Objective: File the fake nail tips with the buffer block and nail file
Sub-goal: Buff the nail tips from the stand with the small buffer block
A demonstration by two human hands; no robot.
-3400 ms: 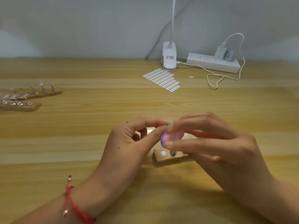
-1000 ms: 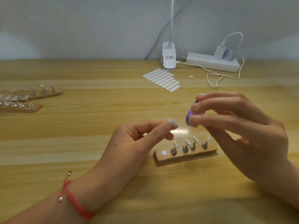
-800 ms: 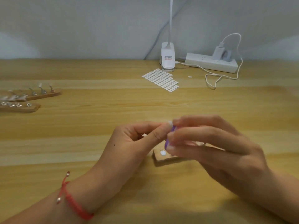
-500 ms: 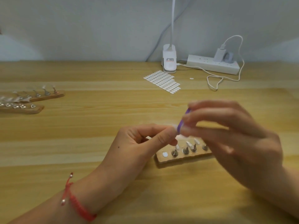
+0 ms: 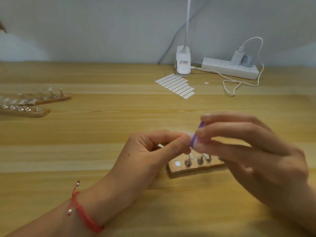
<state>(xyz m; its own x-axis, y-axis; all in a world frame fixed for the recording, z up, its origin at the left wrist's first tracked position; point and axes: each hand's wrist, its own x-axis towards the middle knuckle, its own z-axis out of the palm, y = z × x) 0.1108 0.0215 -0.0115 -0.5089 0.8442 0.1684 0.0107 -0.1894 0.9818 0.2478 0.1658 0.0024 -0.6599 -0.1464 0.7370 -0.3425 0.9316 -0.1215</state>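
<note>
Two hands are seen: the left hand [image 5: 150,151] with one small nail tip [image 5: 189,133], the right hand [image 5: 256,156] with one purple buffer block [image 5: 195,137]. On the surface [image 5: 102,134] lie one near holder [image 5: 193,169] and two far holders [image 5: 54,98], three in all. The near holder shows one white dot [image 5: 177,163] and at least three metal pegs [image 5: 188,163]. Also one sticker sheet [image 5: 176,85], one power strip [image 5: 229,67], one clip lamp [image 5: 183,61].

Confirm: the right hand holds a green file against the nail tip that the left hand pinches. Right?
Only the colour is wrong: the head view shows a purple file in the right hand, against the nail tip that the left hand pinches.
</note>
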